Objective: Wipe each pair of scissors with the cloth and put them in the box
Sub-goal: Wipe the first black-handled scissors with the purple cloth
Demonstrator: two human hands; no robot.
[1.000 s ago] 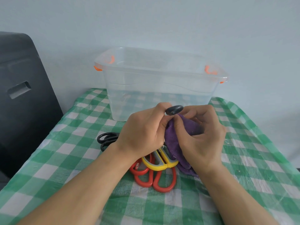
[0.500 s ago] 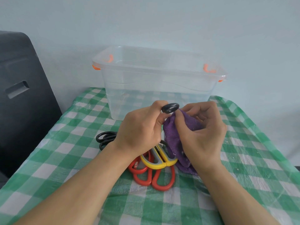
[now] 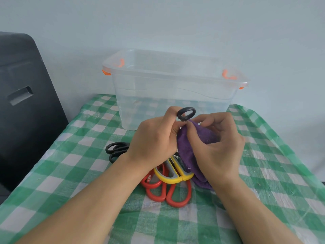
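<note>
Currently a black-handled pair of scissors (image 3: 186, 113) is gripped by the left hand (image 3: 154, 140); its blades are wrapped in the purple cloth (image 3: 188, 148), pinched by the right hand (image 3: 218, 147). The clear box (image 3: 175, 88) stands at 12 o'clock. The scissors are judged stiff, light and sharp-edged; the handle loop is judged the safest hold.

No readable text, label, brand or number found anywhere. Small white mark seen on red scissors (image 3: 151, 178) handle, too small and blurred to be made out. Faint bluish print noted on tablecloth (image 3: 151, 205) near them, not legible either.
</note>
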